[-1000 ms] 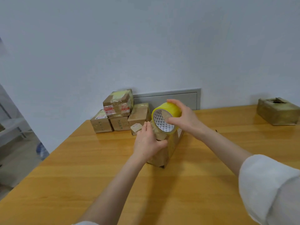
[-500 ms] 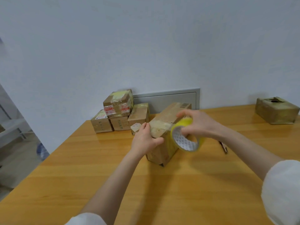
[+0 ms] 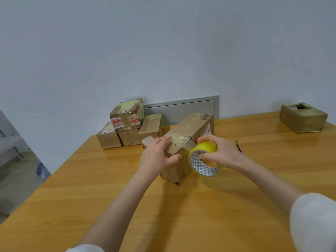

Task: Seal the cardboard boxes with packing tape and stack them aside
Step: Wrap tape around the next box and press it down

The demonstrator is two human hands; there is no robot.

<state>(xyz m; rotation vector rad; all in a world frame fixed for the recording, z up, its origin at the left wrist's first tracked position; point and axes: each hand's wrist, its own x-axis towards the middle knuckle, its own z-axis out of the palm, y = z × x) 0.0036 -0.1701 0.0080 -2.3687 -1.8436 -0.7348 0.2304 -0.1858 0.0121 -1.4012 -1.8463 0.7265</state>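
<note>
Cardboard box (image 3: 190, 128) closed — left hand (image 3: 156, 158) pressing, right hand (image 3: 222, 153) gripping tape roll (image 3: 204, 169)

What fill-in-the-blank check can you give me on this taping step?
1. The right grip holds a ____ roll.
2. The left grip rests on the box, which lies on the ____.
3. The pile of boxes stands at the far ____.
4. A lone box sits at the far ____.
Missing words: yellow; table; left; right.
</note>
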